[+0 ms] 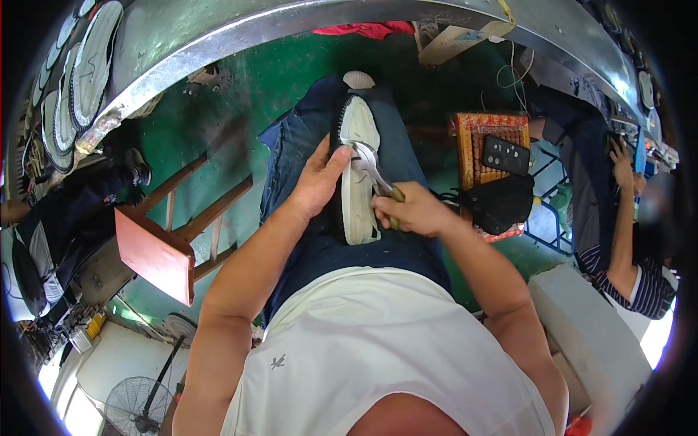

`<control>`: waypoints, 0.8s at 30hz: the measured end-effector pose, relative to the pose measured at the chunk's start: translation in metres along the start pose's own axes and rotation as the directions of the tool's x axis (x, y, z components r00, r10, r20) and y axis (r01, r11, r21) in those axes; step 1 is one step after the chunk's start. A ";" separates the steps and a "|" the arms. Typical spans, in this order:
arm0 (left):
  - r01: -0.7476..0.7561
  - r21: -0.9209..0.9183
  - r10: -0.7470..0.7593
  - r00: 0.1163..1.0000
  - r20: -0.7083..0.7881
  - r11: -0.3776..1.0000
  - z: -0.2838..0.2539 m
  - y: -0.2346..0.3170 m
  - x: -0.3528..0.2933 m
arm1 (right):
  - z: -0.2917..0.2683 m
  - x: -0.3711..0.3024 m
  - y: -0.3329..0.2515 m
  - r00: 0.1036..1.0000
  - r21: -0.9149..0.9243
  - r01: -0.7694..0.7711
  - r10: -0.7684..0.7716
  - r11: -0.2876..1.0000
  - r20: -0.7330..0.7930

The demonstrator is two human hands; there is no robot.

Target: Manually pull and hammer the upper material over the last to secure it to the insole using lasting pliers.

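Observation:
A shoe (358, 211) with a pale bottom and a dark edge lies bottom-up along my lap, its toe end pointing away from me. My left hand (320, 178) grips its left side near the middle, thumb resting on the pale bottom. My right hand (414, 209) is closed round the yellowish handle of a metal tool (369, 161). The tool's shiny curved head lies against the shoe's bottom beside my left thumb; its exact kind is unclear. Beyond the toe, a pale dotted rounded piece (358, 79) shows at my knees.
A metal bench (291, 33) curves across the front, with several shoe bottoms (94, 65) at its left. A wooden stool (156, 251) stands left. At right, a woven seat (472, 156) bears a black device (506, 155) and black bag (498, 203). A co-worker (622, 240) sits far right.

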State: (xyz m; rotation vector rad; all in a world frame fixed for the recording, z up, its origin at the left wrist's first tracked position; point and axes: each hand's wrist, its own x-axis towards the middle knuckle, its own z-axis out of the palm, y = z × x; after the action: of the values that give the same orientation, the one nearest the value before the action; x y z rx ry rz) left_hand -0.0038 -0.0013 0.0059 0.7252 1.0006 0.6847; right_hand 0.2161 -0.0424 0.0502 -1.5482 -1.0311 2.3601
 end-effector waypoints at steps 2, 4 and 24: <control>-0.005 -0.054 0.004 1.000 -0.022 0.999 0.001 -0.005 0.002 | -0.011 -0.012 -0.020 0.998 -0.142 -0.029 0.021 0.989 -0.059; 0.015 -0.066 -0.018 0.999 -0.043 0.998 0.001 -0.004 0.002 | -0.018 -0.016 -0.040 0.999 -0.174 0.001 -0.009 0.985 -0.046; 0.182 0.150 -0.155 0.973 -0.173 0.972 0.021 0.016 0.021 | -0.054 0.001 -0.038 0.898 -0.310 0.373 -0.424 0.875 -0.116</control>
State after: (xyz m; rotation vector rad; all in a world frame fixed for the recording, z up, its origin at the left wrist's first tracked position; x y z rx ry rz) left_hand 0.0207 0.0201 0.0162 0.7266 1.2634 0.5213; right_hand 0.2521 0.0117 0.0595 -1.4223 -1.5229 1.8204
